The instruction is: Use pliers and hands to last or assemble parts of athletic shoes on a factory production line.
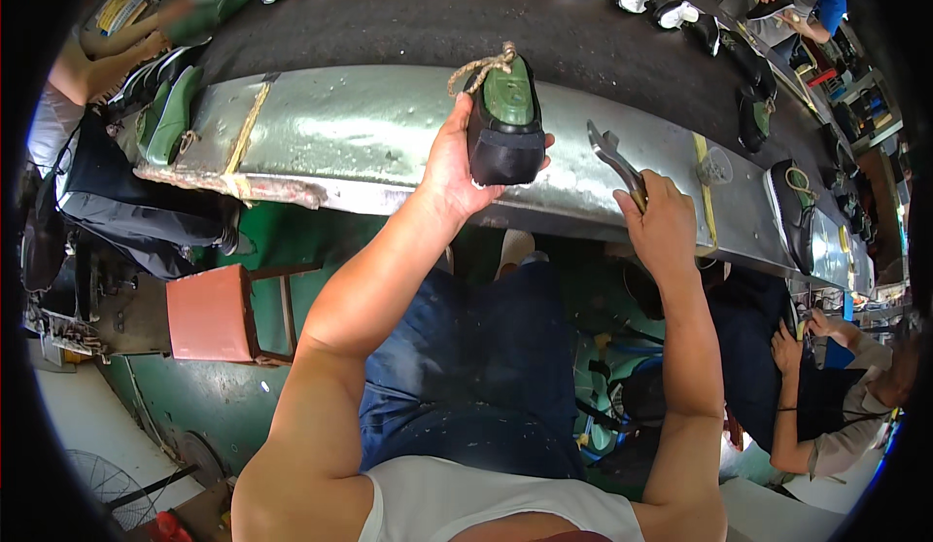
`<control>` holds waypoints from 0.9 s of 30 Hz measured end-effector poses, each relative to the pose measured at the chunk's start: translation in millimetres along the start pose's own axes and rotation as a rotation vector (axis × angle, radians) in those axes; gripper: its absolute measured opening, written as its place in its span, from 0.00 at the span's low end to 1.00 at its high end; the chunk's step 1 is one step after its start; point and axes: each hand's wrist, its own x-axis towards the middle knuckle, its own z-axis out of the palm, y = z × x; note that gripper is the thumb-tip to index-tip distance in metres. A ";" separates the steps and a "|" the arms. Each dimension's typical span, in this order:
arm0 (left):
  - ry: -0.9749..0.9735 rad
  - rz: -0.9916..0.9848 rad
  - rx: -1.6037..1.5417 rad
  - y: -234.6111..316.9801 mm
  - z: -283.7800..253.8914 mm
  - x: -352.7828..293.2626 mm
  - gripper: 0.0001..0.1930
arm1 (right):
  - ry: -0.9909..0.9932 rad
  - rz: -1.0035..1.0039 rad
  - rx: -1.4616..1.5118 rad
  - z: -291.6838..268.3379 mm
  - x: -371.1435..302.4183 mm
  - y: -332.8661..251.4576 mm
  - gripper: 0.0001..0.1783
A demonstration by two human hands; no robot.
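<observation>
The left hand (449, 158) pinches a black shoe upper (506, 158) between thumb and fingers; above that grip, a green shoe last (510, 95) fills the opening, a knotted cord (481, 63) at its far end. Right of it, the right hand (666, 221) is curled around metal pliers (616, 161), head pointing away. Beyond both grips lies a metal-covered ledge (340, 129).

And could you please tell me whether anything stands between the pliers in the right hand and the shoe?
Only the left hand, whose fingertips show along the right side of the black shoe; otherwise nothing visible separates that shoe from the pliers in the right hand.
</observation>
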 end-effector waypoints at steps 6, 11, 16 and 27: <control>0.014 -0.034 0.057 9.0 -10.0 52.2 0.32 | -0.193 0.059 -0.049 43.1 36.9 31.1 0.28; -0.012 -0.046 0.214 -3.1 29.3 81.3 0.27 | 0.167 -0.132 0.476 19.7 80.6 1.5 0.45; -0.032 -0.205 0.335 -26.7 61.8 137.6 0.26 | 0.364 -0.320 0.535 26.8 125.1 53.3 0.20; -0.194 -0.042 1.276 -59.5 134.2 401.7 0.38 | -0.055 0.326 0.414 82.0 114.1 145.0 0.10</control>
